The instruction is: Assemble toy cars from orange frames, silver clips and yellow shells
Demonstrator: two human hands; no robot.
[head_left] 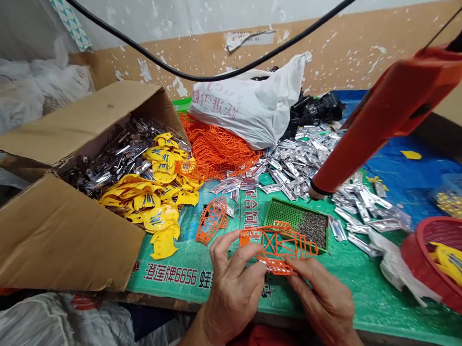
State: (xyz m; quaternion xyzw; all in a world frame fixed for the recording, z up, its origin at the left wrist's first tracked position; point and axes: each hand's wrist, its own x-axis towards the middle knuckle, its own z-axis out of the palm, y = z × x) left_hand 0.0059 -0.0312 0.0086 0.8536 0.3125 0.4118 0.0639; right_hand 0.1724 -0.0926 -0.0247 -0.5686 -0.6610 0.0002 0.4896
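Note:
Between my two hands is an orange plastic lattice frame point(284, 243), held above the front of the green-covered table. My left hand point(237, 277) grips its left end, fingers bent around the edge, and a bit of shiny silver shows by the fingertips. At the lower right side, the thumb and fingers of my right hand point(324, 292) pinch the frame's edge. Just behind it lies a green tray point(282, 211) with many small dark metal pieces in its right part. Another orange lattice frame point(212, 218) rests on the table to the left, beside a silver piece.
An orange-red power screwdriver point(384, 116) hangs at the right, tip over silver parts point(289, 164). Yellow parts point(158, 198) spill from a cardboard box point(62, 230) at left. Orange frames point(217, 147) lie by a white bag point(246, 107). A red basket point(416, 250) stands right.

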